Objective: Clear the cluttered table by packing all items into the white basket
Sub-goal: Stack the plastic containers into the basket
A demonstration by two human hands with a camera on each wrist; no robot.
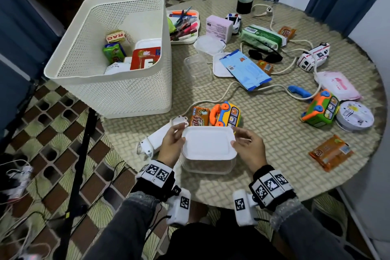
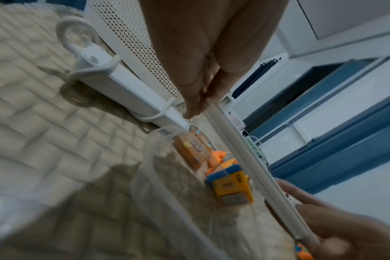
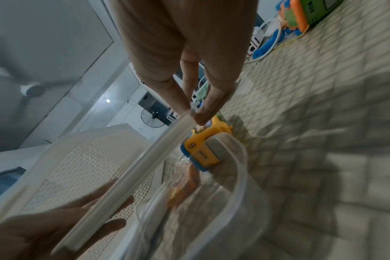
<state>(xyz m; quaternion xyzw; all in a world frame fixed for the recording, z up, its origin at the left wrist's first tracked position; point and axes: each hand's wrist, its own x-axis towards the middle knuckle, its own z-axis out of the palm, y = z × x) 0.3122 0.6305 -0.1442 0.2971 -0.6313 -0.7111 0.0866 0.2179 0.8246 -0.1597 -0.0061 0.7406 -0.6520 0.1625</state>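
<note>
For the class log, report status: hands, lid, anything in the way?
Left hand and right hand both pinch the lid. Lid held over the clear tub, not pressed on. Basket part filled. Yellow toy just behind the tub.

White lid (image 1: 209, 143); clear tub (image 1: 207, 167); white basket (image 1: 118, 88).

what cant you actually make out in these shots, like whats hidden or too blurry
- Clear container, head view: the white lid held over it by the left hand and right hand hides its inside.
- White basket, head view: its near wall hides the lower contents; only the tops show.
- Yellow toy bus, head view: the lid covers its near end.
- Both wrist views: motion blur, so print on the orange packet cannot be read.
</note>
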